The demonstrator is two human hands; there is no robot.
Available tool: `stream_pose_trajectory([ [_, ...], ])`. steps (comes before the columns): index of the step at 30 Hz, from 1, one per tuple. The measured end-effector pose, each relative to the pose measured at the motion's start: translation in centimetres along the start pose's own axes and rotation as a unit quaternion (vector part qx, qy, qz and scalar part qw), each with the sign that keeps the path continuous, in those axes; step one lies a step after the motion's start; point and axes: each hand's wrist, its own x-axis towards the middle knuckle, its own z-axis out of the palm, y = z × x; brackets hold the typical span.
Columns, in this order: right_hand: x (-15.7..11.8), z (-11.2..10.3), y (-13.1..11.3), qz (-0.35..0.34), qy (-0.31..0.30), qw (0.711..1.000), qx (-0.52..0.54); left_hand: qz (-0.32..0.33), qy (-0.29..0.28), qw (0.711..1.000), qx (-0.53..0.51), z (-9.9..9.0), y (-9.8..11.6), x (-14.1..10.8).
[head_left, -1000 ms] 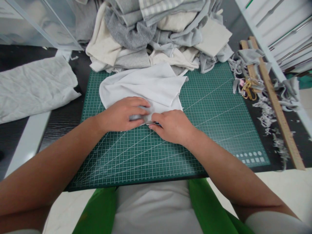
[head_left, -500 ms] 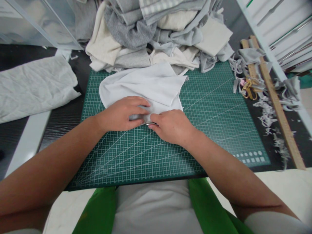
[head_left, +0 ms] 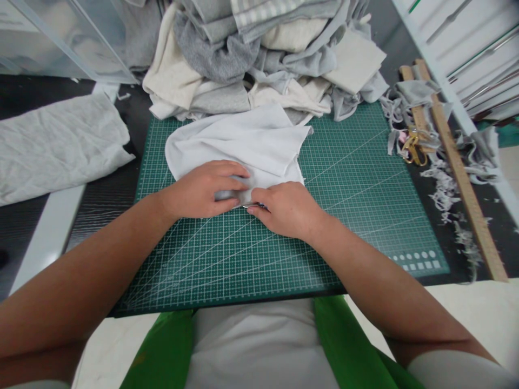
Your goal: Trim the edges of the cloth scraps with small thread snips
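Observation:
A pale grey-white piece of fabric (head_left: 239,138) lies folded and slightly rumpled on a green cutting mat (head_left: 227,265). My left hand (head_left: 206,188) rests on its near part, fingers spread and thumb by the near edge, pressing the cloth down. Close to its fingertips, my right hand (head_left: 286,209) is closed in a pinch around a small metal tool (head_left: 245,206) at the fabric's near edge. Only a thin shiny tip and a bit of dark body show, so its kind is unclear.
A heap of grey and cream fabrics (head_left: 259,59) covers the back. Folded grey cloth (head_left: 60,146) lies left. On the right are wooden rulers (head_left: 466,178), gold-handled scissors (head_left: 413,150) and fabric scraps (head_left: 444,189). A translucent bin (head_left: 77,38) stands at back left.
My right hand's fingers have shifted slightly around the small tool, and more of its dark part shows. My left hand and the fabric have stayed in place.

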Motion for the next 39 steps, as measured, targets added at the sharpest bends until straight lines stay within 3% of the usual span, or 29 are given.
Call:
stream_pose_trajectory([
  [39, 0.20, -0.01, -0.53, -0.005, 0.006, 1.000, 0.010, 0.003, -0.010, 1.000, -0.004, -0.22, 0.06, 0.03],
])
